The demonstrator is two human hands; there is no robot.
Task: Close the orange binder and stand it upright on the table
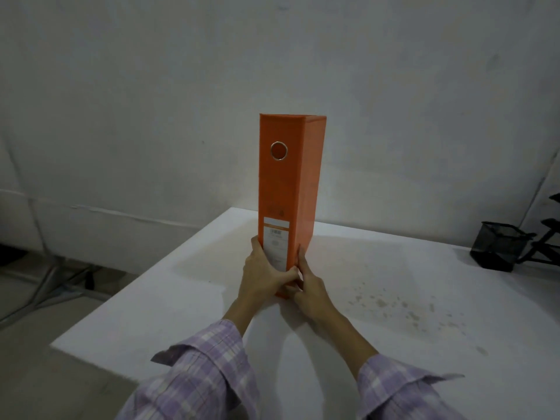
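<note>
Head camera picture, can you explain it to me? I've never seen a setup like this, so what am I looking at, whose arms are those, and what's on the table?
There is no machine here. The one picture comes from a wide-angle camera worn on a person's head, looking forward and down, so the arms in checked lilac sleeves are the wearer's own. A closed orange cardboard lever-arch binder stands upright on the white table, its spine with a metal-ringed finger hole facing the camera. The left hand and the right hand grip its lower end from either side. At the table's far right sits a black wire-mesh pen holder. Faint brownish specks mark the tabletop.
</note>
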